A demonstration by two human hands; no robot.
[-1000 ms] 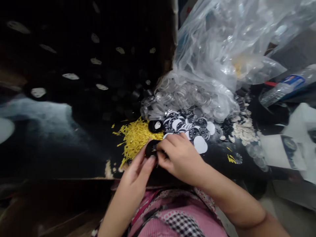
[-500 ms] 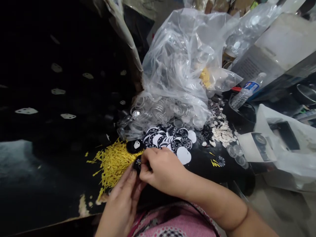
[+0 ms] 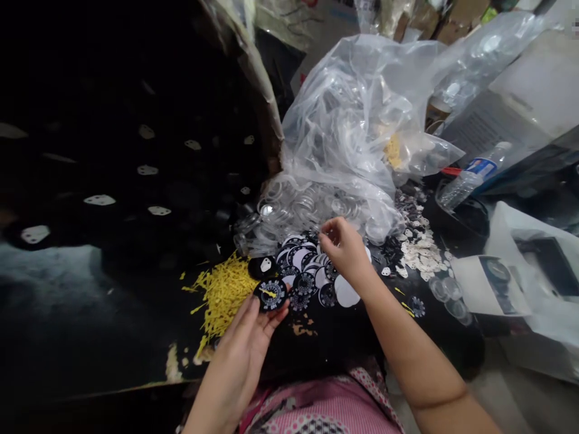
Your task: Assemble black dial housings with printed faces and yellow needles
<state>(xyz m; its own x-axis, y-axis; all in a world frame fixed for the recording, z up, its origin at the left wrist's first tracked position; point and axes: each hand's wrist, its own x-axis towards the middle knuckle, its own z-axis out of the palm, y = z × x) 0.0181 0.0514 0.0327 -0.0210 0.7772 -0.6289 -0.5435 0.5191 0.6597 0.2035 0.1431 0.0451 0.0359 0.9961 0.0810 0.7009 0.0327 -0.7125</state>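
– What is on your tabletop (image 3: 113, 289)?
– At its far right edge a clear bag (image 3: 362, 120) spills rings over the printed dials (image 3: 312, 271); yellow pointers (image 3: 221, 295) lie nearer you.
– And your hands?
– Your left hand (image 3: 246, 346), half open, cradles a dial disc (image 3: 270, 294) on its fingertips. It looks light, stiff and small: hold its rim. Your right hand (image 3: 346, 250) pinches above the dials; I cannot tell what it holds.

Small assembly workshop, cluttered bench.
Printed dial discs (image 3: 312, 265), yellow pointers (image 3: 221, 292) (loose heap) and a plastic bag (image 3: 362, 132) of clear lenses crowd the black worktable (image 3: 113, 313).
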